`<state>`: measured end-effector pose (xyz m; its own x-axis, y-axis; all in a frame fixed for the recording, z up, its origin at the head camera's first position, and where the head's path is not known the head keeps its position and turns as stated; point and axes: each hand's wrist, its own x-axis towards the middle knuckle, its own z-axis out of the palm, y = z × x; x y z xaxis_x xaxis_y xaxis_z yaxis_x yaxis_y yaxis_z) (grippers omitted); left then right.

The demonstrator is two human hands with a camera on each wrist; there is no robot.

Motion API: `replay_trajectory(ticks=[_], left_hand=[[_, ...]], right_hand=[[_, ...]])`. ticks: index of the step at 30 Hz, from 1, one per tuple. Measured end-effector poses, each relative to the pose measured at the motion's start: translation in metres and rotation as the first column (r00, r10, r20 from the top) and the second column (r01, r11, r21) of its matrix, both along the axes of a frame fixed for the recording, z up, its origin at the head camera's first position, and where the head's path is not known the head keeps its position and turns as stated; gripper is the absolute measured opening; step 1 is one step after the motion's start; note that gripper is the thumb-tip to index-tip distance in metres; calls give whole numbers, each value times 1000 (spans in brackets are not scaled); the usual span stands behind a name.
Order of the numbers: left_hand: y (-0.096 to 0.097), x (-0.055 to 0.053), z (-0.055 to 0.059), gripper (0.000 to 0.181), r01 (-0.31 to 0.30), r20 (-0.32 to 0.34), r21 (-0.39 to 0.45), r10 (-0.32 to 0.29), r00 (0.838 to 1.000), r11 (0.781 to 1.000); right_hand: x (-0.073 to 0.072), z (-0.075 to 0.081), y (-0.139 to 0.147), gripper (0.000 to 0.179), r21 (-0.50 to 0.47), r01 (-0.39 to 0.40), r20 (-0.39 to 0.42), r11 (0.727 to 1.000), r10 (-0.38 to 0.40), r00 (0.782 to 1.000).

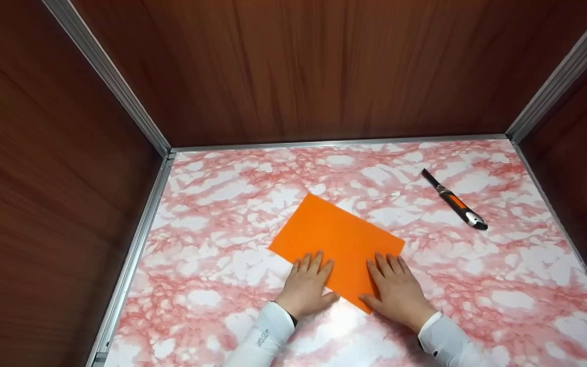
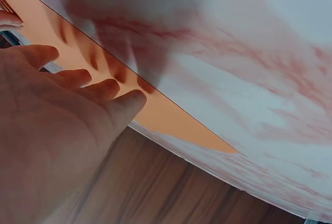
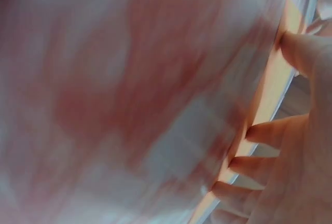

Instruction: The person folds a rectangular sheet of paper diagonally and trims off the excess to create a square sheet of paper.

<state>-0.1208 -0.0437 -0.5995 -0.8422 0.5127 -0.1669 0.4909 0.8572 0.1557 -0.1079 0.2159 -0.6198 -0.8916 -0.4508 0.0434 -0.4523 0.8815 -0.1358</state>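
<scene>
A flat orange sheet of paper (image 1: 342,232) lies at a slant on the table. My left hand (image 1: 306,288) is at its near left edge, fingers extended over the paper and thumb spread to the side. In the left wrist view, that hand's fingers (image 2: 111,86) reach over the orange surface and cast shadows on it. At the sheet's right edge, my right hand (image 1: 398,293) lies with fingers spread and thumb near the bottom corner. The right wrist view shows its fingertips (image 3: 254,133) touching the orange strip of paper.
A black utility knife with an orange inlay (image 1: 457,204) lies on the table to the right, beyond the sheet. A red and white marbled surface (image 1: 212,295) covers the table. Brown wood panels (image 1: 293,71) with metal edging close it in at the back and both sides.
</scene>
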Motion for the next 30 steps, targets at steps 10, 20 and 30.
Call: replay_trajectory(ticks=[10, 20, 30], left_hand=[[8, -1, -4, 90, -10, -29, -22, 10, 1000, 1000], [6, -3, -7, 103, 0, -6, -24, -1, 1000, 1000], [9, -2, -8, 112, 2, 2, -19, -2, 1000, 1000]], right_hand=[[-6, -6, 15, 107, -145, -53, 3, 988, 54, 999], [-2, -7, 20, 110, -108, -67, 69, 992, 75, 995], [-1, -5, 16, 116, -67, -53, 106, 996, 60, 993]])
